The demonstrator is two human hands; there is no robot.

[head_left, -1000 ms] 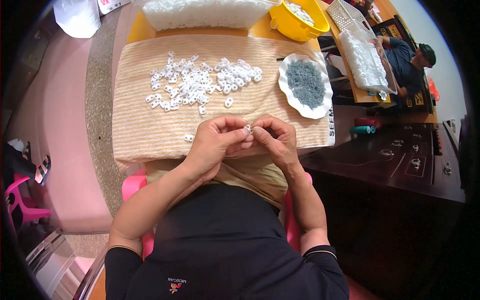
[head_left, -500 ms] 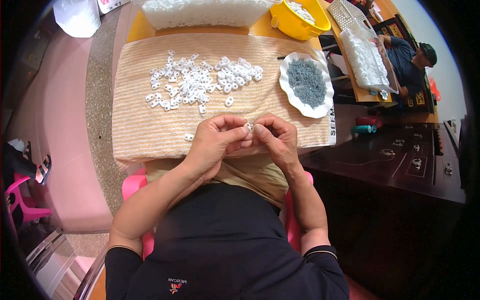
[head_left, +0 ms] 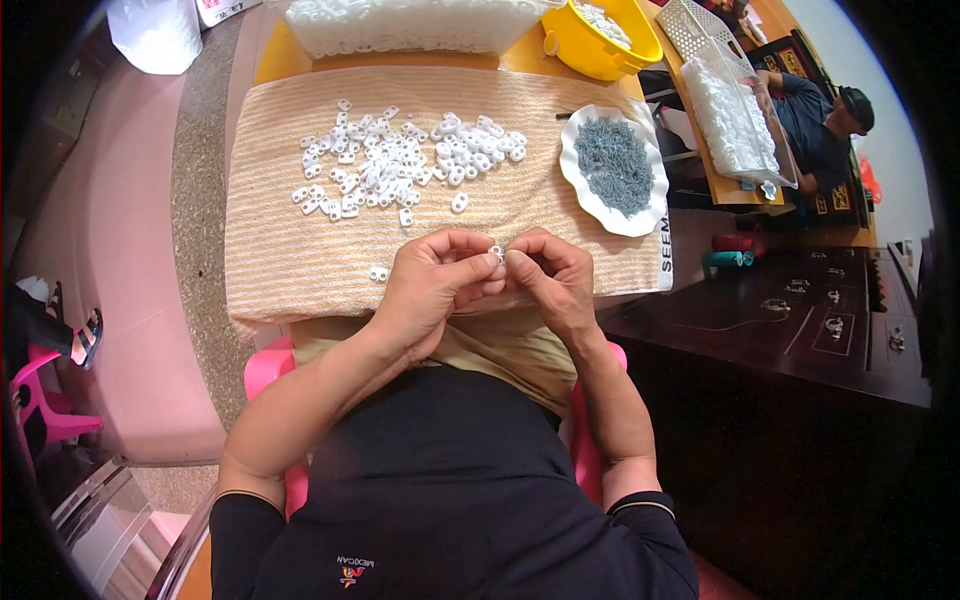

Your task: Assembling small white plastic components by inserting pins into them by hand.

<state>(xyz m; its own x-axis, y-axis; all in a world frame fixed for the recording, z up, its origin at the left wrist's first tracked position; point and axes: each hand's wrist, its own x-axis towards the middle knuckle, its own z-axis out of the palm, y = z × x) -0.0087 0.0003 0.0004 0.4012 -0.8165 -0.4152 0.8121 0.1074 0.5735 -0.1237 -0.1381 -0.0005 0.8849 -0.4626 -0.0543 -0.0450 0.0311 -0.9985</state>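
In front of my body, my left hand [head_left: 425, 285] pinches a small white plastic piece with two holes [head_left: 497, 252] between thumb and fingers. My right hand [head_left: 560, 285] meets it from the other side, thumb and forefinger closed on the same piece; whether they also hold something smaller is hidden. Beyond my hands lies a loose spread of similar white pieces [head_left: 385, 175], with a tighter heap [head_left: 475, 150] to its right. One white piece [head_left: 379, 273] sits beside my left hand. A white scalloped plate [head_left: 574, 185] holds many thin grey pieces, perhaps screws [head_left: 612, 165].
A striped towel [head_left: 285, 240] covers the table. Behind it stand a clear bin of white pieces [head_left: 410, 28] and a yellow basin [head_left: 590, 52]. At right are a dark wooden cabinet [head_left: 740, 350] and a co-worker [head_left: 812, 125] by another bin [head_left: 730, 120].
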